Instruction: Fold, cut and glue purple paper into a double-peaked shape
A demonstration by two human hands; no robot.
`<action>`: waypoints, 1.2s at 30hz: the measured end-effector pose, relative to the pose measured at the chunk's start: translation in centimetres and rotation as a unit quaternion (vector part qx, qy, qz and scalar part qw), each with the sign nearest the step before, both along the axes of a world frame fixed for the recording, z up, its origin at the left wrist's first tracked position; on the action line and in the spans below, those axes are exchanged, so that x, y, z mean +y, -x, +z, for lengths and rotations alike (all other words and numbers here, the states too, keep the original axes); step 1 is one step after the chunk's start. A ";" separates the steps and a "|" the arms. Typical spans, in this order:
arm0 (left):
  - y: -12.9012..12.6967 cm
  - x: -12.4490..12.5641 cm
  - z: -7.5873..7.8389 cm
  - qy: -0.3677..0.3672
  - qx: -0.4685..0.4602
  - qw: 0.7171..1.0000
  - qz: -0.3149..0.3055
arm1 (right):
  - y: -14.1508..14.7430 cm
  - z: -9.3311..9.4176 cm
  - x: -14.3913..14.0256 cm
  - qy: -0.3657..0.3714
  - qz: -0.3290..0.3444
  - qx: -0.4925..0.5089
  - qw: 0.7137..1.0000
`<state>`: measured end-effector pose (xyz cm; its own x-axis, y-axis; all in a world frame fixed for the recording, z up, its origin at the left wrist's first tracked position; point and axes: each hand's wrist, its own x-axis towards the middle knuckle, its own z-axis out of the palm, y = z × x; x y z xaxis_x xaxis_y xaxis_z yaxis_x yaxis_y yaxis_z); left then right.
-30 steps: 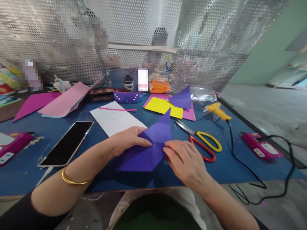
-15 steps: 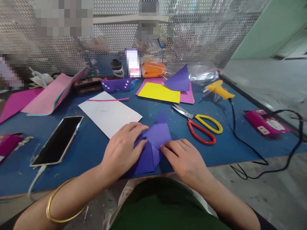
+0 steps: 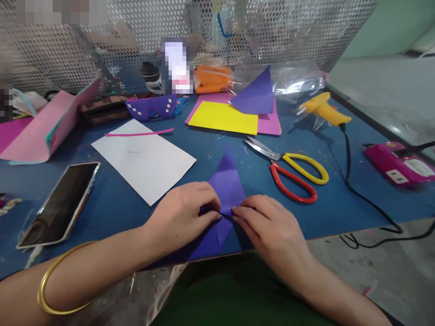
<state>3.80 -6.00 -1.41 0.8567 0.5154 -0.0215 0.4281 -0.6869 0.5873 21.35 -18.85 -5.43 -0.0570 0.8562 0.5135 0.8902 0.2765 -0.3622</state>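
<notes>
Head view: both hands [image 3: 183,213] (palms down) pinching purple paper [image 3: 227,185].

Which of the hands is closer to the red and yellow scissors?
Right. The right hand lies just below-left of the scissors; the left hand sits farther left, across the purple paper.

Single head-worn view, looking forward and down from the seated person's own eye line, close over the near edge of the blue table [image 3: 118,203], facing the mesh screen [image 3: 288,27] behind it, floor visible at right
</notes>
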 end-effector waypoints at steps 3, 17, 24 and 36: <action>-0.3 0.4 -0.1 0.062 0.007 0.998 0.022 | -0.2 0.1 0.0 0.030 -0.016 0.055 0.998; -0.2 0.0 -0.8 0.052 -0.084 0.993 0.063 | 0.3 0.7 0.4 0.109 -0.056 0.089 0.988; -0.3 -0.2 -1.2 0.046 -0.092 0.993 0.065 | 0.2 0.8 0.5 0.119 -0.057 0.101 0.986; -0.4 -0.5 -1.3 -0.024 -0.064 0.996 0.050 | 0.3 1.3 0.8 0.143 -0.071 0.069 0.985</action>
<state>4.24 -6.51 -2.75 0.7955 0.5958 0.1109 0.4192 -0.6731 0.6092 21.01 -18.02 -4.17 0.1269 0.9615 0.2438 0.8496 0.0214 -0.5269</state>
